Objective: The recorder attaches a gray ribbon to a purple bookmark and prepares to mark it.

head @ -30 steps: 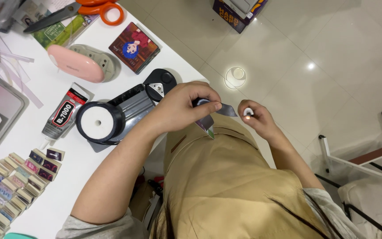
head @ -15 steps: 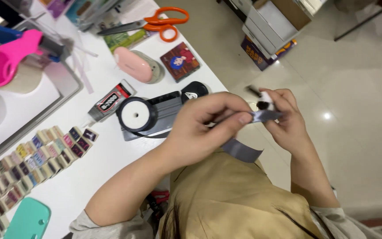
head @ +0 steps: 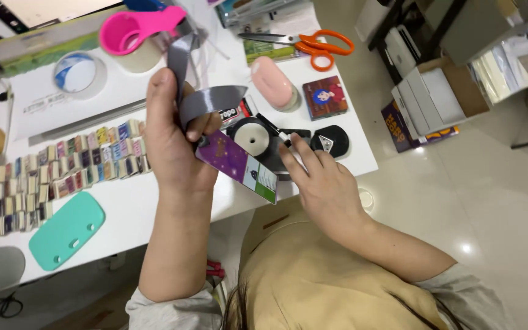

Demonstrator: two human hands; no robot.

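Note:
My left hand [head: 175,137] is raised over the white table [head: 154,195] and grips a purple printed card [head: 236,165] together with a curling strip of grey tape [head: 206,98]. My right hand [head: 322,183] sits just right of the card and pinches a small black-and-white pen-like thing [head: 283,138] near the black tape dispenser [head: 258,137]. The card tilts down toward the right hand.
Rows of tiny book-like blocks [head: 62,174] lie at the left, with a teal case [head: 67,230] below. Orange scissors [head: 313,44], a pink case [head: 273,84], a small picture tile [head: 325,98], a pink tape dispenser [head: 139,30] and a tape roll [head: 80,73] lie farther back. Boxes [head: 435,98] stand on the floor.
Both hands came up from my lap to over the table. The left hand now holds the card and grey strip up high, apart from the right hand.

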